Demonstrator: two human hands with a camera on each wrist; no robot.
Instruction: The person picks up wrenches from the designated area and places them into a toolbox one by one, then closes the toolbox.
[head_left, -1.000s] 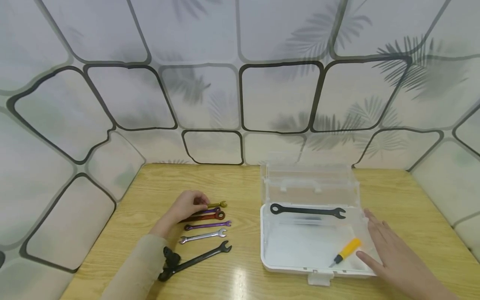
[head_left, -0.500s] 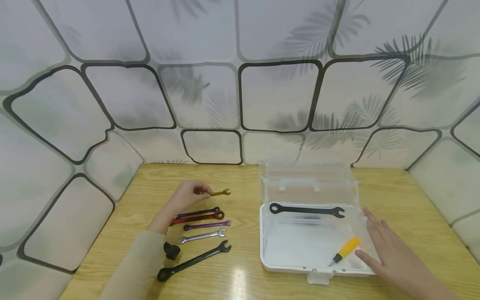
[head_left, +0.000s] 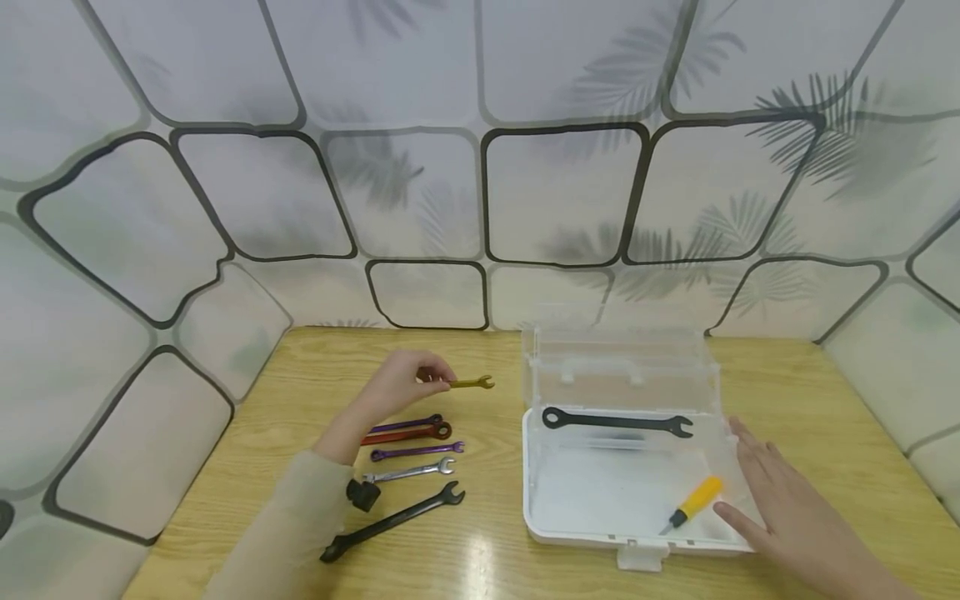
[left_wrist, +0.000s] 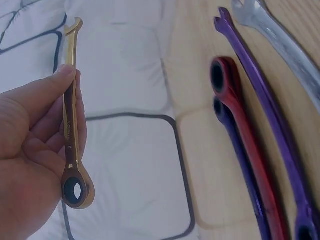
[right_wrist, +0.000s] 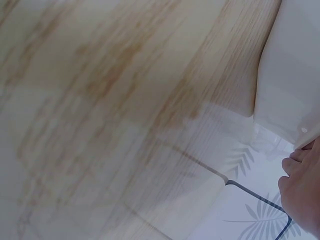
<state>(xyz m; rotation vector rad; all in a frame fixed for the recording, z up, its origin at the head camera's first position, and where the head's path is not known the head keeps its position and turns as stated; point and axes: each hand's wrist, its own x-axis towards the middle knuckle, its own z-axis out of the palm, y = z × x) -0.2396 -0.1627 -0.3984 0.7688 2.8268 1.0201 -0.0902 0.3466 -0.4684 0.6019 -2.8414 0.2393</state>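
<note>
My left hand (head_left: 405, 383) pinches a small gold ratcheting combination wrench (head_left: 472, 382) between thumb and fingers, above the table's far part. In the left wrist view the gold wrench (left_wrist: 70, 125) is upright, open end at the top, ring end near the palm. Below that hand lie a dark purple wrench (head_left: 408, 424), a red one (head_left: 408, 434), a purple one (head_left: 420, 451), a silver one (head_left: 412, 472) and a large black one (head_left: 397, 521). My right hand (head_left: 795, 508) rests on the right side of a white toolbox (head_left: 527, 483), fingers straight, thumb over the rim.
A black wrench (head_left: 615, 421) lies along the toolbox's back. A yellow-handled screwdriver (head_left: 699, 497) lies inside at the front right. The clear lid (head_left: 622, 350) stands raised behind. A patterned wall covering (head_left: 558, 196) borders the wooden table (head_left: 487, 500).
My left hand has taken the gold wrench from beside the others, moving it away from them, then to the right toward the toolbox. The right hand stays in place.
</note>
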